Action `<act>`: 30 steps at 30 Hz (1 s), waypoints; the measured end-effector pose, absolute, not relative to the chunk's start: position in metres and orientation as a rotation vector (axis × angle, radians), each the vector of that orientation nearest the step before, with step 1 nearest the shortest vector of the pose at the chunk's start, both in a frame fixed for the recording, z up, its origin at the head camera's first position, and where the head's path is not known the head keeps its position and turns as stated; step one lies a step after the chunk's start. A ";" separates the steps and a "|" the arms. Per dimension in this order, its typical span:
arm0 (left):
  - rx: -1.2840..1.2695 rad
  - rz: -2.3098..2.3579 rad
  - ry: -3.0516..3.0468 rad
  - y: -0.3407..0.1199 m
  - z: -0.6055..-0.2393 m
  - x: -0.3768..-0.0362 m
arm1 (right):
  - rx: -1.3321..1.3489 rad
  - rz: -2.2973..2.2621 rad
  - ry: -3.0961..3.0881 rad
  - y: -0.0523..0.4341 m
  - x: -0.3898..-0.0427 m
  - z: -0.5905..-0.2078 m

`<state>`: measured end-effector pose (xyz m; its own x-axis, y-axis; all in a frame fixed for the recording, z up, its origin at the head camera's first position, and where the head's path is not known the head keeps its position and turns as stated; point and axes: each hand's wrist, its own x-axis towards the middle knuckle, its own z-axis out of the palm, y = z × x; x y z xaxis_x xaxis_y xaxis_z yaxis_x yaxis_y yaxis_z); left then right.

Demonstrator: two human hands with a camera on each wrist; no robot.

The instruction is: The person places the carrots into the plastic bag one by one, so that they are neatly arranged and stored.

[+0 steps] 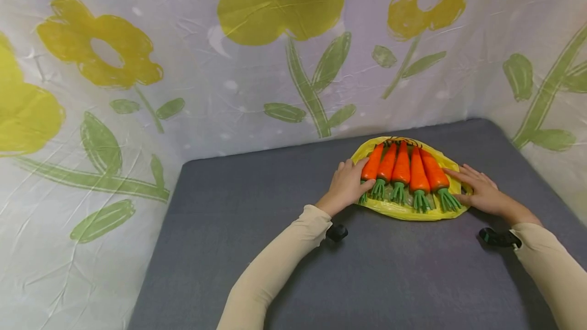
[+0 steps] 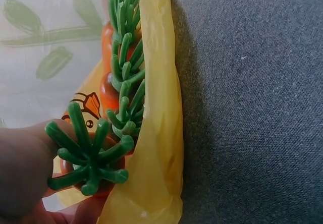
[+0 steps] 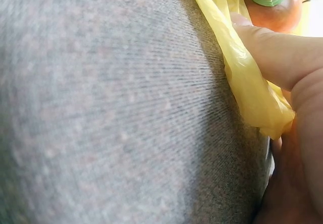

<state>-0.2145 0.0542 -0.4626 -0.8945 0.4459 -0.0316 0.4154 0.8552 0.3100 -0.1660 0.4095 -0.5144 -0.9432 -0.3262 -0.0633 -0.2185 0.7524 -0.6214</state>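
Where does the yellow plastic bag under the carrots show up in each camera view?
Head: yellow plastic bag lies right of centre on the grey table, between both hands.
Left wrist: centre, a tall crumpled edge beside the green carrot tops.
Right wrist: upper right, a folded edge against a finger.
Shared landmark: the green carrot tops.

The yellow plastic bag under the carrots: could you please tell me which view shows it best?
The head view: the whole yellow bag lies flat on the grey table, carrots on it. The wrist views show only its crumpled edge.
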 end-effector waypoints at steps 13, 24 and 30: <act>0.583 0.478 2.949 0.060 -0.465 -0.224 | -0.447 -0.966 2.792 0.409 -0.166 -0.516; 0.470 0.743 2.906 0.062 -0.471 -0.226 | -0.469 -0.986 2.801 0.410 -0.166 -0.516; 0.384 0.784 2.947 0.066 -0.476 -0.226 | -0.462 -0.976 2.793 0.410 -0.165 -0.516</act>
